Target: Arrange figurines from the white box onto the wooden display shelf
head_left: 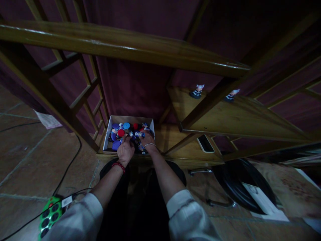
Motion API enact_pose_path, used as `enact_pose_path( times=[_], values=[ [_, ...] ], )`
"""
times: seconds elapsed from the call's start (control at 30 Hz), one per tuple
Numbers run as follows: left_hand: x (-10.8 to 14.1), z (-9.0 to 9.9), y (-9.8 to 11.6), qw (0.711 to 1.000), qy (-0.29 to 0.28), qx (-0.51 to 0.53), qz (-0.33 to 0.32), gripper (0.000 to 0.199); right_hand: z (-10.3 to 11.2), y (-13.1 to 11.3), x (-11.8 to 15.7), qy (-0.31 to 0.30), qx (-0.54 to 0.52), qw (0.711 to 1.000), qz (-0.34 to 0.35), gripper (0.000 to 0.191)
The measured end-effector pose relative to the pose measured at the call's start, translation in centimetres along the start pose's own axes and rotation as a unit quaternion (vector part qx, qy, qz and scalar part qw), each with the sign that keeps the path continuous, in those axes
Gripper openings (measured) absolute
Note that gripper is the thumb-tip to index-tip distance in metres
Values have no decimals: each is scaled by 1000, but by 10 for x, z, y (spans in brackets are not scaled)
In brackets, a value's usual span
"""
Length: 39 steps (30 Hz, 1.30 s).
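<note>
I log two figurines point(197, 92) on the shelf point(180, 103), many more in the box point(131, 117). Left hand point(125, 150), right hand point(147, 140) inside; grasp: cannot tell.

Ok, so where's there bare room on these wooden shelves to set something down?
Bare wood shows on the lower shelf, between the cardboard box and the white-edged dark object, and on the upper shelf, right of the two figurines. The box is crowded: your left hand and right hand sit among packed figurines and discs.
</note>
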<state>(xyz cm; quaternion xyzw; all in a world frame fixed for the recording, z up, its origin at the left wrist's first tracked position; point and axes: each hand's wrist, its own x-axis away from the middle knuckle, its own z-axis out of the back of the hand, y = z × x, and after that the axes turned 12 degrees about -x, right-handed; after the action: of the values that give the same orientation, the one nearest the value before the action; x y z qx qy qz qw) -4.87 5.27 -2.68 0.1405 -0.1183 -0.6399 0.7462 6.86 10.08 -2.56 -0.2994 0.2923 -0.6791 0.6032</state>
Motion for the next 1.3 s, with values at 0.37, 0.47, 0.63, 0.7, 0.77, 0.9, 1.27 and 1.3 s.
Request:
enact_pose_path(
  times=[0.37,0.47,0.63,0.7,0.77,0.9,1.27,1.3],
  values=[
    [1,-1,3,999,0,42,-32,45,27,1,15,-78,-32,995,48,33],
    [3,-2,5,996,-6,48,-70,48,30,-1,19,-110,-27,992,60,34],
    [3,-9,5,993,-4,63,-96,40,28,-4,21,-129,-11,989,75,36],
    [2,-11,4,994,-5,63,-87,37,26,-3,20,-128,-5,989,72,36],
    [0,-12,4,995,-8,65,-77,36,24,0,19,-123,-8,990,72,35],
    [-1,-12,2,995,-26,71,-61,35,23,6,17,-97,-18,994,48,34],
    [-6,-18,-1,992,-55,108,-18,35,26,7,22,-34,25,998,50,31],
    [-6,-18,-1,992,-51,111,-21,36,27,6,22,-25,17,998,51,29]
  ],
)
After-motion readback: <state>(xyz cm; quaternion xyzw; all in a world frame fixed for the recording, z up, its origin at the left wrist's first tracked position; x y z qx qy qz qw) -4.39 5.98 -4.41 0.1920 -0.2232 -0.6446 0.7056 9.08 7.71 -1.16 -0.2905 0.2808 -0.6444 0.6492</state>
